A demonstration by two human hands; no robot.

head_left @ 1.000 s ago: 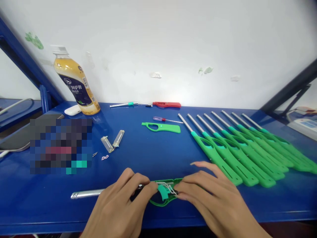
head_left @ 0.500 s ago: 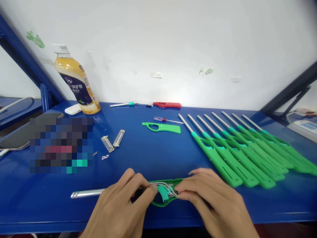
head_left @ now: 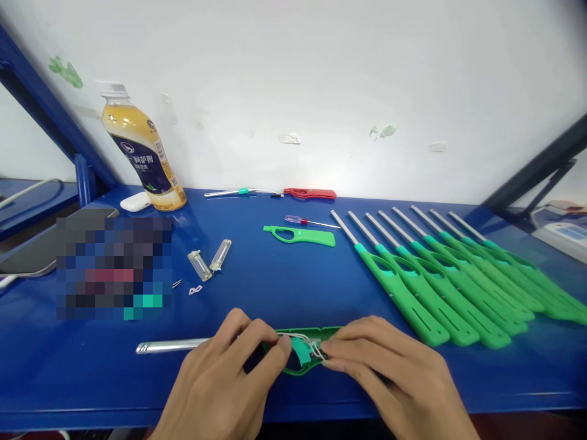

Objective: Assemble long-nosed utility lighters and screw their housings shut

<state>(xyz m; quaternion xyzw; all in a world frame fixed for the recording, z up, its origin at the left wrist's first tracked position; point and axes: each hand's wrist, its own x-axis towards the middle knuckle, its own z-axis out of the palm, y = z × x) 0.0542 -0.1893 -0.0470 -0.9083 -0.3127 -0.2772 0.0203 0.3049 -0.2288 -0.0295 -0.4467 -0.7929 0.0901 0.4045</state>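
Observation:
An opened green lighter body (head_left: 316, 335) with a teal trigger and white wires lies near the front edge of the blue table (head_left: 284, 287). Its silver metal tube (head_left: 172, 346) sticks out to the left. My left hand (head_left: 224, 379) has its fingers curled and pinched on the lighter just left of the trigger. From the right side, my right hand (head_left: 389, 373) presses its fingers together on the same lighter body, by the wires.
Several finished green lighters (head_left: 440, 275) lie in a row on the right. A loose green shell half (head_left: 300, 235), a small screwdriver (head_left: 305, 221), a red shell (head_left: 309, 194), two clear tanks (head_left: 208, 261), a drink bottle (head_left: 142, 156) and a white case (head_left: 134, 202) lie behind.
The lighter and its tube have shifted slightly right and away from me. My right hand's fingers, stretched out a second ago, have drawn in over the lighter body.

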